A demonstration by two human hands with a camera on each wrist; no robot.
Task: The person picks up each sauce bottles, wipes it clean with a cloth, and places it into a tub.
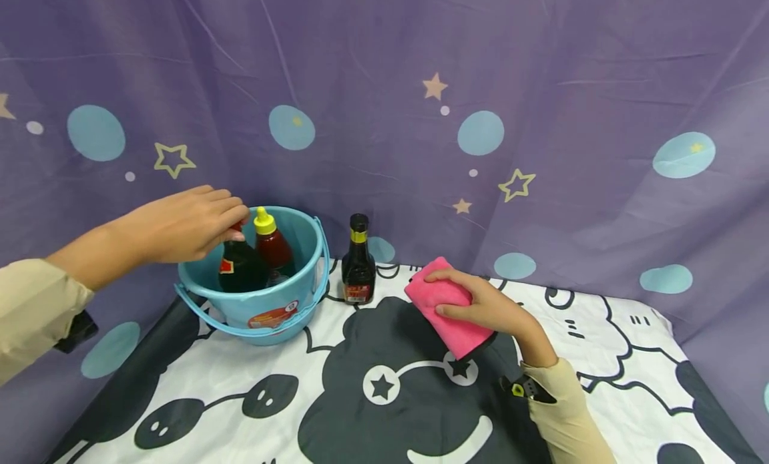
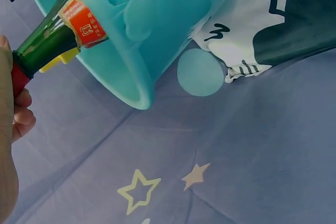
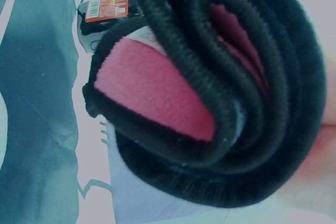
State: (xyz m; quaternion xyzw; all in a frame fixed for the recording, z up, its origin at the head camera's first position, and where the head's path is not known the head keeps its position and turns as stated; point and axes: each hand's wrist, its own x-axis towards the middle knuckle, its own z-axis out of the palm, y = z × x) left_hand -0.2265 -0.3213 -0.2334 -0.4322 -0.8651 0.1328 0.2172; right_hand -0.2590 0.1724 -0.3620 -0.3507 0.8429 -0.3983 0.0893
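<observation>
In the head view my left hand (image 1: pixel 195 223) reaches over the rim of a light blue bucket (image 1: pixel 255 320). Its fingers grip the red cap of a dark green glass bottle (image 1: pixel 240 270), which leans inside the bucket; the left wrist view shows the bottle's orange-red label (image 2: pixel 85 23). Beside it in the bucket is a red-brown squeeze bottle (image 1: pixel 275 250) with a yellow nozzle cap. My right hand (image 1: pixel 480 300) holds a rolled pink cloth (image 1: pixel 447 304) over the bed sheet. The right wrist view shows the cloth's coiled end with dark stitched edging (image 3: pixel 226 129).
A dark sauce bottle (image 1: pixel 358 270) with a black cap and yellow neck band stands upright between bucket and cloth. The patterned black-and-white sheet (image 1: pixel 384 344) covers the surface. Behind it hangs a purple curtain (image 1: pixel 384 83) with stars and blue dots.
</observation>
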